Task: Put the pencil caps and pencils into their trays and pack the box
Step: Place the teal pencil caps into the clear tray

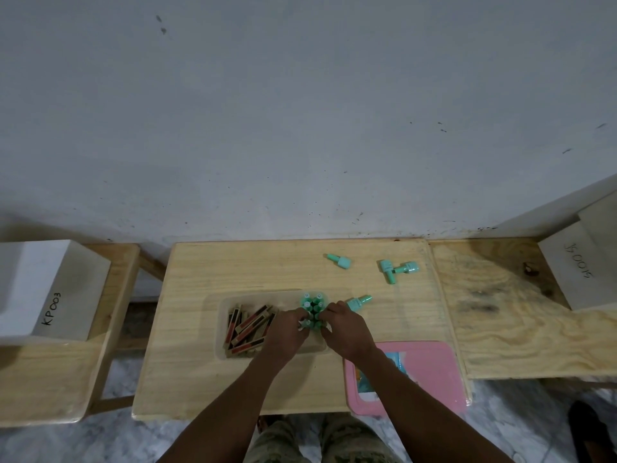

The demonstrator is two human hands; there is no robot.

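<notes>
A clear plastic box (223, 332) sits mid-table. Its left part holds several brown-and-red pencils (248, 327) lying loose. Its right part holds a cluster of upright green caps (313, 304). My left hand (287, 329) and my right hand (344, 324) meet at the near side of that cluster, fingers pinched on green caps. One green cap (359, 302) lies on the table just right of the box. Three more green caps lie farther back: one (340, 261) alone, two crossed (397, 269) to the right.
A pink lid or tray (434, 372) lies at the table's front right, partly under my right forearm. A white bin marked KP003 (50, 292) stands on the left bench, another white bin (581, 272) on the right board. The wall runs directly behind the table.
</notes>
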